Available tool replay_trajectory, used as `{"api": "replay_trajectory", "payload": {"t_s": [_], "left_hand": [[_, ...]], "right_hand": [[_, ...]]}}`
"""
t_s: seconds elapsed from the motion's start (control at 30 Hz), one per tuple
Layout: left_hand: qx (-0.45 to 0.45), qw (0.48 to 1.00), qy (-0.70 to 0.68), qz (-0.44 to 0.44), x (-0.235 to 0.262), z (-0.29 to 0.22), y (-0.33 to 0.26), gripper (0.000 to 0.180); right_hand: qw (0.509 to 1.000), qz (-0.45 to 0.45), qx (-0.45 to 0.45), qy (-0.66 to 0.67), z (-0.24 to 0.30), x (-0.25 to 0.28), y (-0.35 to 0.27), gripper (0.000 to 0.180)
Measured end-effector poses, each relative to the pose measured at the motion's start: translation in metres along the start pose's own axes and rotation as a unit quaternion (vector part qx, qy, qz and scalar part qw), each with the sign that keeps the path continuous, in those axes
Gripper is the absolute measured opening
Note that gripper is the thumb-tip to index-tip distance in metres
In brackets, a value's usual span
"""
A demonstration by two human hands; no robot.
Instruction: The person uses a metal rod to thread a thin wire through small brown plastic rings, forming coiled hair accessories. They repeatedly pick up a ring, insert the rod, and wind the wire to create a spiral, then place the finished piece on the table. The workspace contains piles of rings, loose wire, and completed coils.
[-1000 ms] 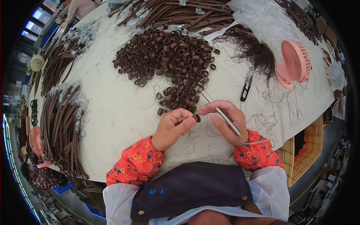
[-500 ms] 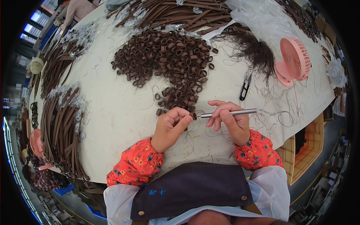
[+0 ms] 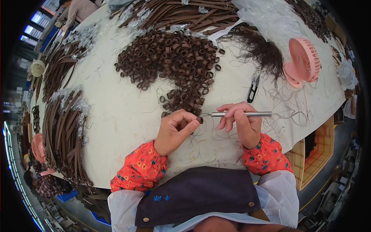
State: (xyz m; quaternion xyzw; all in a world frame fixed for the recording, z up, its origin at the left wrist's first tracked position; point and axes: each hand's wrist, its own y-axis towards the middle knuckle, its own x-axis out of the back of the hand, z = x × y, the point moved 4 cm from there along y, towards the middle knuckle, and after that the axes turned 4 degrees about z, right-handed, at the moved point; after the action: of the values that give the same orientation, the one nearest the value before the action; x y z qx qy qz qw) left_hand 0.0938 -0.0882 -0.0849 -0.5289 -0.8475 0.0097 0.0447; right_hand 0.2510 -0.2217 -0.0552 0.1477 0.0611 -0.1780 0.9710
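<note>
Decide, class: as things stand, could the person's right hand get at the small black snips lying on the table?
Probably yes. The black snips lie in the open just beyond the right hand, with only loose threads between; but that hand already holds a metal tool.

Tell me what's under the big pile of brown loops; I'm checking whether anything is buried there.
Around the pile of brown loops, only the cream table cover and loose threads show. Whatever lies beneath the pile is covered.

Big cream tabletop (image 3: pixel 116 116) fills most of the frame, bright windows (image 3: pixel 38 17) at upper left, grey floor (image 3: pixel 344 139) down the right edge.
</note>
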Motion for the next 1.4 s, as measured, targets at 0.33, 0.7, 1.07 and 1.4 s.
{"api": "replay_trajectory", "payload": {"t_s": [0.33, 0.7, 1.07, 1.4], "left_hand": [[-0.15, 0.889, 0.42, -0.102, 0.04, -0.032, -0.021, 0.024], [-0.185, 0.864, 0.463, 0.066, 0.003, -0.015, -0.022, 0.028], [0.07, 0.974, -0.203, 0.072, -0.011, 0.003, -0.004, 0.016], [0.056, 0.981, -0.168, 0.084, -0.013, 0.001, -0.004, 0.014]], "right_hand": [[0.999, -0.029, -0.002, 0.034, -0.009, 0.003, 0.0, 0.026], [0.999, -0.027, -0.008, 0.033, -0.009, 0.002, 0.0, 0.024], [0.952, 0.091, 0.127, -0.262, 0.002, -0.021, 0.006, 0.034], [0.947, 0.08, 0.134, -0.28, 0.002, -0.02, 0.002, 0.031]]}}
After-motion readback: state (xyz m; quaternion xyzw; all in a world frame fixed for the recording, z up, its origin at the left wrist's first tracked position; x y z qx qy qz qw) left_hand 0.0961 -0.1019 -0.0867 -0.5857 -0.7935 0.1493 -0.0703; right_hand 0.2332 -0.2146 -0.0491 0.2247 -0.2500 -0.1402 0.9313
